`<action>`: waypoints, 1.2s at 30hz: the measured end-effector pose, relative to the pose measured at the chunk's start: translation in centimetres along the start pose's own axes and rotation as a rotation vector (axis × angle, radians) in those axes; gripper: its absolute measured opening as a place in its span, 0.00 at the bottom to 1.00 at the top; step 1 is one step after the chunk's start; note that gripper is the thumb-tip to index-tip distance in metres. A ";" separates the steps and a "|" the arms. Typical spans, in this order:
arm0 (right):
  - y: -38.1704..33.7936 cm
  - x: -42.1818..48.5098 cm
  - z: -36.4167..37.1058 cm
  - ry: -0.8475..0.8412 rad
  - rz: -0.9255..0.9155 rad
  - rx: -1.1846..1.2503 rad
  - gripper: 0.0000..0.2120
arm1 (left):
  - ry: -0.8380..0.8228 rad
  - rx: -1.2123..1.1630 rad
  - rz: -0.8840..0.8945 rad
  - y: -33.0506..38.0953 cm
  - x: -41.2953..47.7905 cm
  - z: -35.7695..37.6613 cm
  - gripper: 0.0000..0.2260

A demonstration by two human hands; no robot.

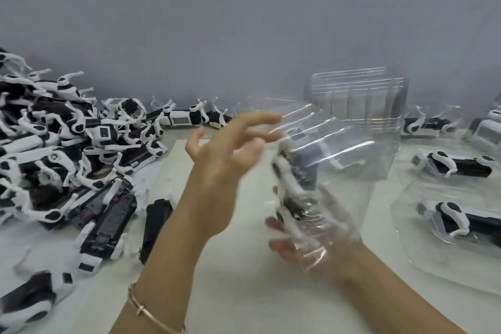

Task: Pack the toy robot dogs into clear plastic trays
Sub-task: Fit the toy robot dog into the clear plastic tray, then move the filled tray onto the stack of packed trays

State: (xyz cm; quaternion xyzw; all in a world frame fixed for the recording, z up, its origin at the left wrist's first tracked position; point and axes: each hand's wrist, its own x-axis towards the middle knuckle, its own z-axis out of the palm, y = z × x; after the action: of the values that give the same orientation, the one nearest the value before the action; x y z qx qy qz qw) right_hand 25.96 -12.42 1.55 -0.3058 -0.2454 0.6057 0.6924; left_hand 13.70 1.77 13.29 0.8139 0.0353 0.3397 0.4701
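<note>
Toy robot dog sits inside the clear tray, held tilted above the table. My right hand grips the tray's lower end, fingers curled round it. My left hand is spread loose at the upper edge; contact unclear, blurred. To do well: press dog fully into its recess, legs tucked, then set it by the packed trays.

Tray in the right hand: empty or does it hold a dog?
Loaded. A black-and-white dog shows through the clear tray, which the right hand grips from below.
</note>
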 end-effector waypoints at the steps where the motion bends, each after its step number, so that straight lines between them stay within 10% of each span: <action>1: -1.1 -0.4 -0.4 0.079 -0.045 0.012 0.32 | -0.002 -0.171 -0.064 -0.4 0.2 -0.7 0.20; 5: -5.0 -1.4 0.0 0.392 -0.323 -0.259 0.33 | -0.060 -0.311 -0.406 -2.3 0.7 -2.2 0.48; 23: -6.4 -2.7 1.3 0.578 -0.352 -0.633 0.37 | -0.015 -0.417 -0.532 -4.6 0.0 2.6 0.36; 36: -5.1 -9.4 1.7 0.880 -0.339 -0.856 0.39 | -0.094 -0.442 -0.646 -7.5 -2.7 7.1 0.48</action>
State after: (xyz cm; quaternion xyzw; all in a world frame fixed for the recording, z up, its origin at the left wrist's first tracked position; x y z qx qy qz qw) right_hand 26.94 -21.89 6.71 -0.7325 -0.2035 0.1537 0.6312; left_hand 17.75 -0.40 3.64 0.6547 0.1944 0.1361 0.7177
